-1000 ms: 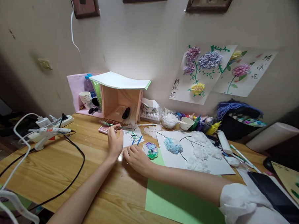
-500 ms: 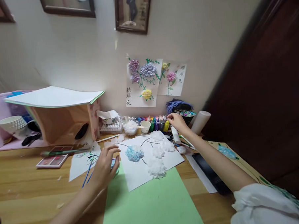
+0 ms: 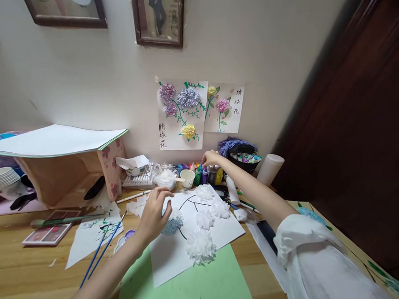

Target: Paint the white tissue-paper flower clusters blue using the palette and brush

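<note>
Grip of the right hand [image 3: 211, 157]: fingers bent down at the paint bottles [image 3: 205, 175]; whether it closes on one cannot be told. Left hand [image 3: 155, 215]: loosely spread, nothing held, over the white sheet [image 3: 168, 266], partly hiding the blue flower [image 3: 173, 224]. White paper flowers [image 3: 201, 247] lie on that sheet, which overlaps green paper [image 3: 189, 291] (probably shielding the tabletop [image 3: 257, 270]). The paint bottles line the wall [image 3: 248, 46], presumably for reach without crowding the sheet.

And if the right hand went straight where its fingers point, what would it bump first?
The right hand would probably bump the colourful bottles near the wall first. It might even be touching one; depth is unclear.
</note>
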Available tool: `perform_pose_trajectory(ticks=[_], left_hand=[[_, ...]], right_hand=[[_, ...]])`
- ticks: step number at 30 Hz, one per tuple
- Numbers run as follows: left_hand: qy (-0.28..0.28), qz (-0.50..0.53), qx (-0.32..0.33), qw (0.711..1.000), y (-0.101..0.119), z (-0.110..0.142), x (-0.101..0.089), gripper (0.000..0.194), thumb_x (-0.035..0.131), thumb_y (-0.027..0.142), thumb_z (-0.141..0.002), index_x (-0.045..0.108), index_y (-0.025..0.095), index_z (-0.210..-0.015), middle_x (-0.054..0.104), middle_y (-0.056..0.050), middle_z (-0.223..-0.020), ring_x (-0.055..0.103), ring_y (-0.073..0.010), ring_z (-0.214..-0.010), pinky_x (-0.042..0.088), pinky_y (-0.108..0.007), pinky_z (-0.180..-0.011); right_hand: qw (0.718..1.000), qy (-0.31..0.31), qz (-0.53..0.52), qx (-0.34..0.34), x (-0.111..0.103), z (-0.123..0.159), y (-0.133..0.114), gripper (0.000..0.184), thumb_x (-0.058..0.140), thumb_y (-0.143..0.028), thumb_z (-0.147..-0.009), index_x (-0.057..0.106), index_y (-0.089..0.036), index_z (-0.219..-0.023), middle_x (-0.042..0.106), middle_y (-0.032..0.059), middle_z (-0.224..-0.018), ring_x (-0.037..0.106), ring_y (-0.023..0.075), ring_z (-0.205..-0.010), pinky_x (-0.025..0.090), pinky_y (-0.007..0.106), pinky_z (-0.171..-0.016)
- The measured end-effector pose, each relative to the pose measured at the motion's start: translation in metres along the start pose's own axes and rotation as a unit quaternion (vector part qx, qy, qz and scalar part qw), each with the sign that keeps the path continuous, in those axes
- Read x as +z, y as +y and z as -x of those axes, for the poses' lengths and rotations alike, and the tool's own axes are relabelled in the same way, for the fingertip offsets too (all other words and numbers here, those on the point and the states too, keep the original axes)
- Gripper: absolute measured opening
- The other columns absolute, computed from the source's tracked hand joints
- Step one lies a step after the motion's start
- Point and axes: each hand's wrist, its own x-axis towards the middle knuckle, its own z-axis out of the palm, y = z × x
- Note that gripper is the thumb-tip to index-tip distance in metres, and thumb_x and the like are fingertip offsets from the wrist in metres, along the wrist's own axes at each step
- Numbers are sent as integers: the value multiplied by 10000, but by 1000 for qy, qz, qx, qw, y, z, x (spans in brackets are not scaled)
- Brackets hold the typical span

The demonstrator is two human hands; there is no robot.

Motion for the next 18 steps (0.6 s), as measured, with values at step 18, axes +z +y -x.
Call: perform_pose_trajectory(ticks=[18], left_hand=[[26, 45, -49, 997, -4, -5, -5, 158, 457, 139, -933, 556, 220, -1024, 572, -78, -1103, 565, -222, -1101, 488, -384, -923]], right_hand=[[983, -63, -133, -113, 15, -43, 29, 353, 811, -380, -603, 790, -199, -905, 792, 17, -900, 698, 185, -827, 478, 230, -716]])
